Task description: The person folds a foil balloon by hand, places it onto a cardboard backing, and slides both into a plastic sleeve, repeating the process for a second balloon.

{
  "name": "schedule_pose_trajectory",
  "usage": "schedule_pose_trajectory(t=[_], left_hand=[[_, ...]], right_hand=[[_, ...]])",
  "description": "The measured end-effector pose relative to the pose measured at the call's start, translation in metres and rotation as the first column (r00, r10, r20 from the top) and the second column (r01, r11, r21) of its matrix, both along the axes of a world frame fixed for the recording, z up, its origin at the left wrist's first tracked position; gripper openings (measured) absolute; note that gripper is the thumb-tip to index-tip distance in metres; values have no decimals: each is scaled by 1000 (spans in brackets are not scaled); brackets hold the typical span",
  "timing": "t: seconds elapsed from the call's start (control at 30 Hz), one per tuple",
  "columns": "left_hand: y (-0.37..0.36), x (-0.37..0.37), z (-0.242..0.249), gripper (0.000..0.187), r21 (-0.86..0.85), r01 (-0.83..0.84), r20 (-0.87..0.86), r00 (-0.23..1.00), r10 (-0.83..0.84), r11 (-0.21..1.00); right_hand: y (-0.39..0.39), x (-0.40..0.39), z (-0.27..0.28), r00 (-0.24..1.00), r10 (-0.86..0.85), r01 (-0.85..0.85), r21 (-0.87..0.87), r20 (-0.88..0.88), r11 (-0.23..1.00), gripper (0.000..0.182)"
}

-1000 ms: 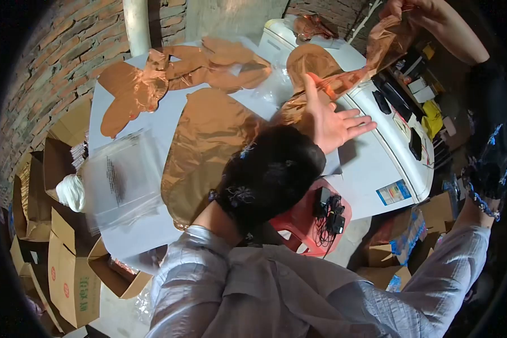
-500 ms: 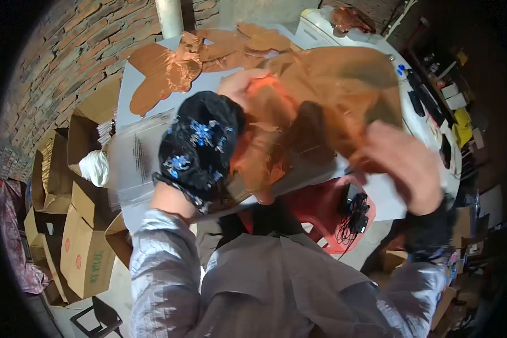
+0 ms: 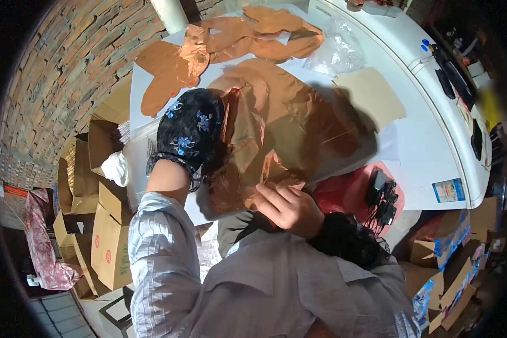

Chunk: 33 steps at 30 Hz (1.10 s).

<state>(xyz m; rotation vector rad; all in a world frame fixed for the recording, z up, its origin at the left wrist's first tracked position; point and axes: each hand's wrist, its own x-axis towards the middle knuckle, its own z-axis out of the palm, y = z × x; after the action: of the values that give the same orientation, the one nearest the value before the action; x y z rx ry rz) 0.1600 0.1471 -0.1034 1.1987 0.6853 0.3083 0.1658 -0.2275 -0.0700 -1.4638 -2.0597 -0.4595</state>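
Note:
A large crumpled sheet of copper-coloured foil (image 3: 298, 118) lies across the near part of the white table and drapes toward its front edge. My right hand (image 3: 287, 208) is at the foil's near edge, its fingers bent together over a raised fold. At the foil's left side is my left hand (image 3: 188, 132), covered by a black lace cuff with blue flowers; its fingers are hidden beneath the lace and foil. Several flat copper foil shapes (image 3: 169, 70) lie along the table's far side.
Clear crumpled plastic (image 3: 337, 48) and a beige sheet (image 3: 372, 98) lie beyond the foil. A white appliance (image 3: 422, 129) stands right. Cardboard boxes (image 3: 110, 242) are at the left; a red stool (image 3: 349, 194) with black cables (image 3: 382, 203) is below the table edge.
My right hand has moved left and nearer my body, to the foil's near edge. The foil has shifted and spread out, uncovering the plastic and beige sheet. The view has turned slightly.

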Motion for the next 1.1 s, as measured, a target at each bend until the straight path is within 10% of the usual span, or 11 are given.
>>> schedule_pose_trajectory(t=[0.37, 1.1], left_hand=[[46, 26, -17, 23, 468, 91, -42, 996, -81, 879], [57, 13, -28, 70, 475, -76, -132, 979, 156, 877]], right_hand=[[16, -11, -32, 981, -115, 123, 44, -156, 991, 19], [36, -39, -74, 950, 1, -31, -91, -311, 995, 27]])
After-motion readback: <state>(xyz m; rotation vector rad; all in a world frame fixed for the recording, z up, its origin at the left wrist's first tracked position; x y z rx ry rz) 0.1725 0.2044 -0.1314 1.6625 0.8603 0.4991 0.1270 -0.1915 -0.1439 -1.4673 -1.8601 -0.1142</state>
